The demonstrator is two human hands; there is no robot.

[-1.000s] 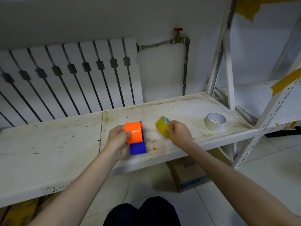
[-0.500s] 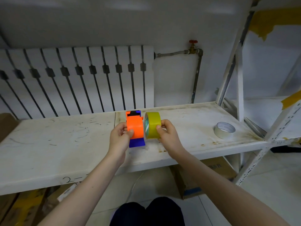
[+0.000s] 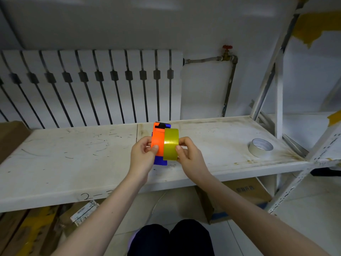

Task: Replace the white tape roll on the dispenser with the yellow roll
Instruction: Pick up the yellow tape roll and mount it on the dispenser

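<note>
An orange and blue tape dispenser (image 3: pixel 158 143) is held just above the white shelf (image 3: pixel 73 163), with my left hand (image 3: pixel 143 156) gripping its left side. The yellow tape roll (image 3: pixel 171 144) stands on edge, pressed against the dispenser's right side, and my right hand (image 3: pixel 188 154) pinches it from the right. Whether the roll sits on the dispenser's hub I cannot tell. The white tape roll (image 3: pixel 260 147) lies flat on the shelf far to the right, apart from both hands.
A white radiator (image 3: pixel 88 85) lines the wall behind the shelf, with a pipe and red valve (image 3: pixel 227 52) to its right. A white rack upright (image 3: pixel 278 100) rises at the right. Cardboard boxes (image 3: pixel 245 196) sit under the shelf. My knees (image 3: pixel 171 239) show at the bottom.
My right hand brought the yellow roll leftward until it met the dispenser's right side. My left hand raised and turned the dispenser upright. The view tilted upward.
</note>
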